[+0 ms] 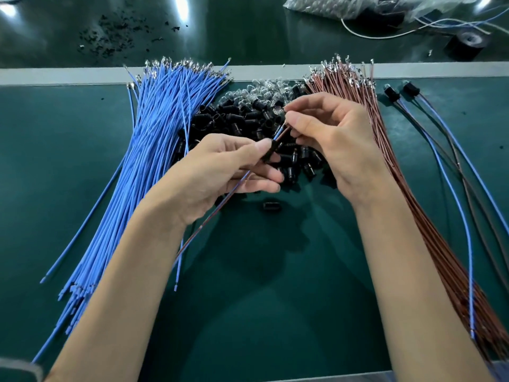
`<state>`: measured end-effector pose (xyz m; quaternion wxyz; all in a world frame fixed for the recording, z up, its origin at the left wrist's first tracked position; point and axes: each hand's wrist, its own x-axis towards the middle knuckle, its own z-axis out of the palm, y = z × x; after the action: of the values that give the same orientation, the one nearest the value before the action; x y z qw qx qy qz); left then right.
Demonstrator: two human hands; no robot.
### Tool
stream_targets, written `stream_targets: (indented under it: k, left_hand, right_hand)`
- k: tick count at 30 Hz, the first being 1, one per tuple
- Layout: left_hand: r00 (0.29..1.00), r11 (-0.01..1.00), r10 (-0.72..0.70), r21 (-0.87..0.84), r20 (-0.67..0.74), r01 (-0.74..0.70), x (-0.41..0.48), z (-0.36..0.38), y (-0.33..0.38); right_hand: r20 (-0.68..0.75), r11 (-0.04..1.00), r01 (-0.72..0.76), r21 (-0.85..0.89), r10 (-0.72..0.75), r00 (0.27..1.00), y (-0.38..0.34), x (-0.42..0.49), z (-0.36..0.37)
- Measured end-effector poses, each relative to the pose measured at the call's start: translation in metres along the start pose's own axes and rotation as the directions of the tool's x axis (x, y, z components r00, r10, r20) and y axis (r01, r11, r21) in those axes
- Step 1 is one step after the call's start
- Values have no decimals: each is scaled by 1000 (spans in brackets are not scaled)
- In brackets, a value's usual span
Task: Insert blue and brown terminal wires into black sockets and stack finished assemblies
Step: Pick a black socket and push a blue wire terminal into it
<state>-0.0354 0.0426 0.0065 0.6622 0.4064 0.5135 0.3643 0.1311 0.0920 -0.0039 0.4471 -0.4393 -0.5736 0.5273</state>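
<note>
Right hand (327, 139) hides tips (2 wires (278, 132)).

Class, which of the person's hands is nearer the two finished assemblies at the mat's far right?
Right. The right hand sits left of the finished assemblies, with only the brown wires between; the left hand is farther left, beside the blue wires.

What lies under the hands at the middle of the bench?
A heap of black sockets lies on the green mat beneath the left hand and right hand; the part directly below them is hidden.
</note>
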Motion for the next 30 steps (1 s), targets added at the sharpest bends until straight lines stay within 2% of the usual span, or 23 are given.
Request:
stream_targets:
  k: [2,4,8,13,16,19,22,27,30]
  left_hand:
    - [996,1000,-8,-2,83,8,-3,-2,0]
    - [994,999,-34,15,106,33,-3,-2,0]
    - [998,996,-54,-70,38,56,2,4,1]
    - [999,995,33,-92,-13,-34,4,3,-2]
    - [995,995,97,-23,-36,-98,3,2,-4]
    - [964,971,221,127,-148,-203,5,5,-9]
    - [943,948,282,206,-178,-244,7,9,-12]
    - [948,967,256,45,-186,-252,9,14,-12]
    - [939,964,261,7,-224,-266,11,18,-15]
  right_hand:
    - [12,1000,-17,23,17,1000,1,-1,-1]
    - [22,999,-19,25,19,1000,2,-2,0]
    - [35,998,-10,59,8,999,4,-1,3]
    - [18,995,12,102,-13,1000,5,0,1]
    - [-9,997,25,76,-24,1000,6,0,1]
    - [-26,997,38,65,-37,999,6,1,0]
    - [-31,999,45,26,-44,999,7,0,0]
    - [-23,998,66,12,-66,998,6,-1,3]
    - [-12,998,58,23,-58,998,6,-2,5]
